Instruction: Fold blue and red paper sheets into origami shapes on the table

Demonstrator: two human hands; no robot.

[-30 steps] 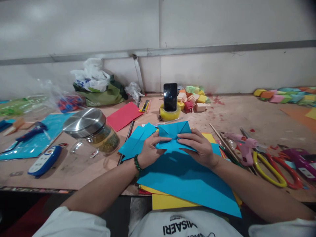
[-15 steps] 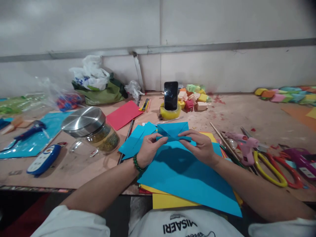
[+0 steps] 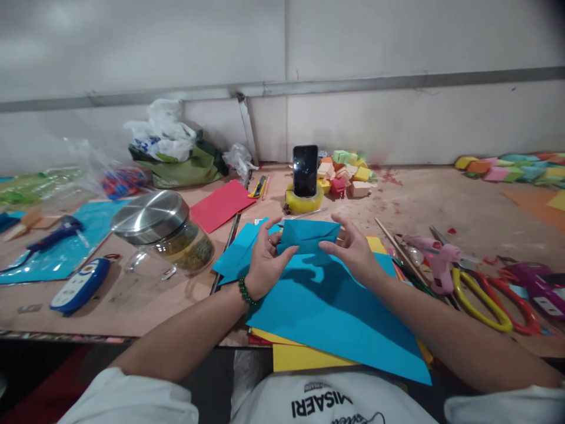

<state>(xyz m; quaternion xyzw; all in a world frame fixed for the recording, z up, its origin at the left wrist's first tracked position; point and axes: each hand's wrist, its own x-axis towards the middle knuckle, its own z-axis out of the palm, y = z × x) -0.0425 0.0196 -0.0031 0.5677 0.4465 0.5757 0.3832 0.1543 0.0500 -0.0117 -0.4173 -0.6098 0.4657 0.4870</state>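
Both hands up off the table, holding folded blue paper btwn them. L hand pinches its left end, thumb in front, fingers behind; R hand pinches the right end the same way, other fingers spread loose. Probably gripped at both ends to keep the folds tight and flat (crease faces the camera). Paper sits just above the big blue sheet, which lies on a yellow sheet at the table edge. Phone propped in tape roll just behind. Glue gun and scissors right, jar left, all well apart from hands.
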